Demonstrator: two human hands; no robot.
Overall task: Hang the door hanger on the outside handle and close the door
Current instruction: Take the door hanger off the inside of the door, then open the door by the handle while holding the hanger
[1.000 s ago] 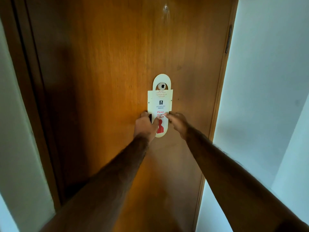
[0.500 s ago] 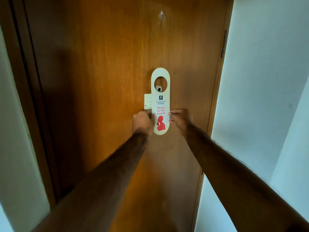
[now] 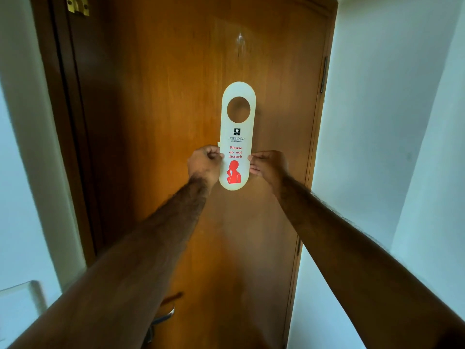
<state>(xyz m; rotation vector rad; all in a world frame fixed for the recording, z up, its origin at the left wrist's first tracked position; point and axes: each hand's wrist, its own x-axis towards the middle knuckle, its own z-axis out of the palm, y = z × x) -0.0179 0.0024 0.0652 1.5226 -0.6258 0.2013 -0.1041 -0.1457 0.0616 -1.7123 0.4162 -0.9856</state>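
Here, door hanger upright, side edges pinched in fingers of both hands, before door.

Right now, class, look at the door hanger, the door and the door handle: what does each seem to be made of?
Door hanger: stiff card or thin plastic, cream, printed; it stays flat though pinched only low down.
Door: wood or veneer, varnished; grain and sheen show.
Door handle: probably metal, polished; it glints, though it is mostly hidden.
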